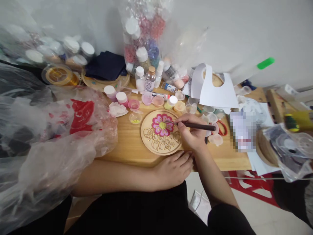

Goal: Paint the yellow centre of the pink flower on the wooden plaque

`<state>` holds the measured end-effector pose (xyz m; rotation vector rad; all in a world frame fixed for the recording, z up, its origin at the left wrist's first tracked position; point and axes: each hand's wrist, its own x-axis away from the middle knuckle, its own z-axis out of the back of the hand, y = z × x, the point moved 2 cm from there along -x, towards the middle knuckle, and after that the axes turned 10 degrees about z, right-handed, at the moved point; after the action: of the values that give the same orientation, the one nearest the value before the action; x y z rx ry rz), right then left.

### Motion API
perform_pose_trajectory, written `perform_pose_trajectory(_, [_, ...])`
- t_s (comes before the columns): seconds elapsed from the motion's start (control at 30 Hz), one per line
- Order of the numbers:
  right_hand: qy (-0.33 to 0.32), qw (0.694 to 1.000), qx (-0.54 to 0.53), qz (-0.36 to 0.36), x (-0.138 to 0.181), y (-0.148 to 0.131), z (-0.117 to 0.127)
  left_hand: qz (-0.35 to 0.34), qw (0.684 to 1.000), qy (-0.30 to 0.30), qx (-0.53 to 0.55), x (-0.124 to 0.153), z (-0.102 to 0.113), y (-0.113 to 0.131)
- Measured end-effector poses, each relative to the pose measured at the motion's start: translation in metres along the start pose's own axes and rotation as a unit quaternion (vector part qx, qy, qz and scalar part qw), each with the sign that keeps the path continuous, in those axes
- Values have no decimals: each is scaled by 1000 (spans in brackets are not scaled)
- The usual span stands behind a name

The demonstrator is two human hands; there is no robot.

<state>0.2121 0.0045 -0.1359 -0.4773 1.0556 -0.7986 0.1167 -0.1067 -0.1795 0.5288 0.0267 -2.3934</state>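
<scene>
A round wooden plate [148,121] lies on the table before me. It bears a pink and magenta flower [157,130] with a yellow-green centre, and gold wire outlines [161,143] curl below it. My right hand [194,135] is closed in a pen grip around a slim dark-handled tool [201,126], its thin tip at the flower's right petals. At the table's front edge my left hand [174,168] rests flat, palm down, fingers stretched out just below the plate's rim. Left of the plate stands a small clear cup [135,119] with a little yellow-green material.
Small cups and white-capped jars [121,99] crowd behind the plate. Plastic bags [73,130] spread over the left side. Right are red-handled scissors [223,128], clear lids [215,139], and a white cut-out sheet [215,91]. A bag of coloured jars [146,42] stands against the wall.
</scene>
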Motion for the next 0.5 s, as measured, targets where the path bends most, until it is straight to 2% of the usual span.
perform_pose_trajectory(0.27, [-35, 999, -1, 1, 0, 1, -2, 12, 1000, 12, 19, -1, 0, -1])
perform_pose_trajectory(0.5, [-38, 999, -16, 4, 3, 6, -1, 21, 999, 30, 28, 0, 0, -1])
